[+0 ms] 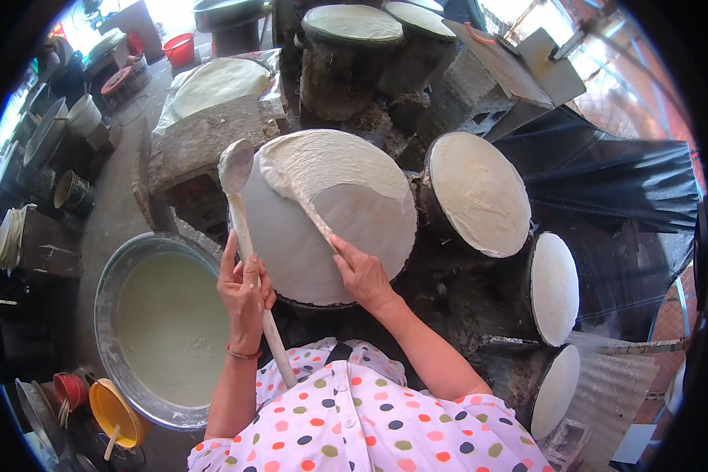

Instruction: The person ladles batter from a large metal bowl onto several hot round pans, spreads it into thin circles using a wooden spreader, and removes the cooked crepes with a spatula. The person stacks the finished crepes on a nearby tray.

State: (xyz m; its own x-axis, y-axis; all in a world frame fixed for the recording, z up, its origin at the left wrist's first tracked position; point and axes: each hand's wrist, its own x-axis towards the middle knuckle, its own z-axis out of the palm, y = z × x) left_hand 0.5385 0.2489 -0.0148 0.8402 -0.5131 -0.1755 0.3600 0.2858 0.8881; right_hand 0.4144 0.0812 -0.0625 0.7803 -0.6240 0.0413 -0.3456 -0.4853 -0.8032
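At frame centre the right hand (359, 271) pinches a thin stick (307, 208) running up-left under the batter sheet (330, 161), while the left hand (244, 291), fingers wrapped, holds the ladle (248, 236) upright just left.

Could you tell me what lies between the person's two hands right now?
In the head view, only the bare near edge of the cloth-covered round steamer lies between the left hand, holding the ladle, and the right hand.

My blouse (370, 425) is white with orange, green, navy and pink dots. Left of it, the grey metal basin (110, 315) holds cream batter (173, 326); a yellow bowl (114, 413) sits below the basin.
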